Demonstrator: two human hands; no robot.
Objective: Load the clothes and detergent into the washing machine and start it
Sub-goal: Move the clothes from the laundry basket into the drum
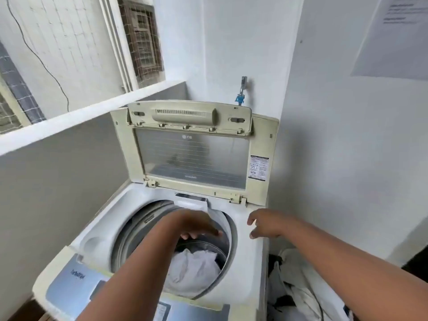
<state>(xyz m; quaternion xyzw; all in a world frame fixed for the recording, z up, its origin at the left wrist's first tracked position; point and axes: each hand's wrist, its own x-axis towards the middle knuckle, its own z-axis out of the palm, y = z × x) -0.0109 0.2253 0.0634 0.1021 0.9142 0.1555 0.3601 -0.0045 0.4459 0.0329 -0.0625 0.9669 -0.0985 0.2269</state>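
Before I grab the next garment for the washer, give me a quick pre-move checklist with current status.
1. Lid up, clear of drum: ok.
2. Drum has room above white clothes: ok.
3. Left hand empty, over drum mouth: ok.
4. Right hand free, on washer top rim: ok.
5. More laundry waiting at right of machine: ok.
6. Detergent added: cannot tell.

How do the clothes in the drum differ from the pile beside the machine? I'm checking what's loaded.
The clothes in the drum look all white and sit inside the tub; the pile beside the machine mixes white with dark pieces and lies outside, lower right. The left hand hovers over the drum; neither hand touches the pile. Both are crumpled.
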